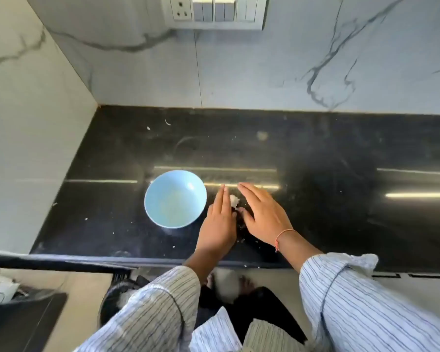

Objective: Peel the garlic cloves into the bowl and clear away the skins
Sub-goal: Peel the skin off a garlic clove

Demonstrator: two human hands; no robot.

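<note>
A shiny black counter [315, 148] runs along the wall. On it sits a light blue bowl [175, 198]. Just beside the bowl lies a small white heap of garlic skins [234, 200]. Tiny white bits [148, 128] are scattered over the counter.

Bright, even daylight fills the room. Long white streaks of glare lie across the glossy black countertop [315, 153] at mid-frame. The picture is soft all over, softest along the bottom, and the wide lens bends straight edges near the corners.
</note>
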